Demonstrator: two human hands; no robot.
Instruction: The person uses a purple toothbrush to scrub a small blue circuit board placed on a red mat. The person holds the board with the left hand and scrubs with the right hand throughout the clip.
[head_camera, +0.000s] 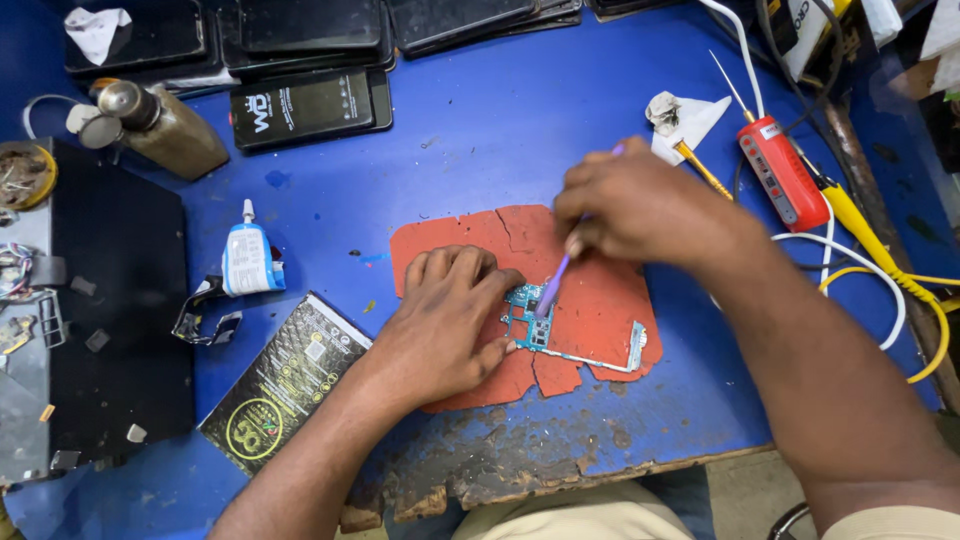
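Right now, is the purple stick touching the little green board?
Touching. The head view shows the purple stick's tip pressed onto the green board, held by the right hand.

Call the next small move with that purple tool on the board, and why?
Probably a short stroke along the circuit board. The right hand has the purple tool tilted with its tip on the board, and the left hand pins the board's left edge to the cracked red mat, so it looks steadied.
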